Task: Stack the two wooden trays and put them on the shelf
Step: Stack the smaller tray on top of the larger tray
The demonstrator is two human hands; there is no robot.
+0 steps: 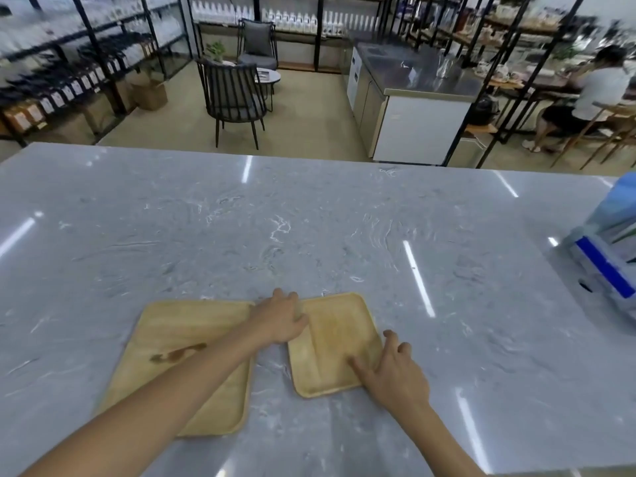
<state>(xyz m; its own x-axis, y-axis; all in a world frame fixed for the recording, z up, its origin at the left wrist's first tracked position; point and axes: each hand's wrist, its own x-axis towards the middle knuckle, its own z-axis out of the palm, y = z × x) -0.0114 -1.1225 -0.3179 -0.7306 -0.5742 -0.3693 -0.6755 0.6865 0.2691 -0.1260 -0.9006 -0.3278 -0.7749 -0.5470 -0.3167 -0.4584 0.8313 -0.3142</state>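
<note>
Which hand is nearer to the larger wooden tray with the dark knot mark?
Left. The left hand sits at the gap between the trays, its forearm crossing over the larger tray. The right hand is on the smaller tray's far-side edge, away from it.

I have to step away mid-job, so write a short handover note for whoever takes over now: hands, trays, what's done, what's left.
Left hand: resting on the left edge of the smaller tray, fingers curled at its rim, not lifting.
Right hand: fingers spread on that tray's right edge, thumb on its inner surface.
Larger tray: flat on the marble counter, left of the smaller one, a narrow gap between them; the left forearm crosses above it.
Done: nothing stacked.
Left: stack the trays, then carry both to the shelf.
</note>
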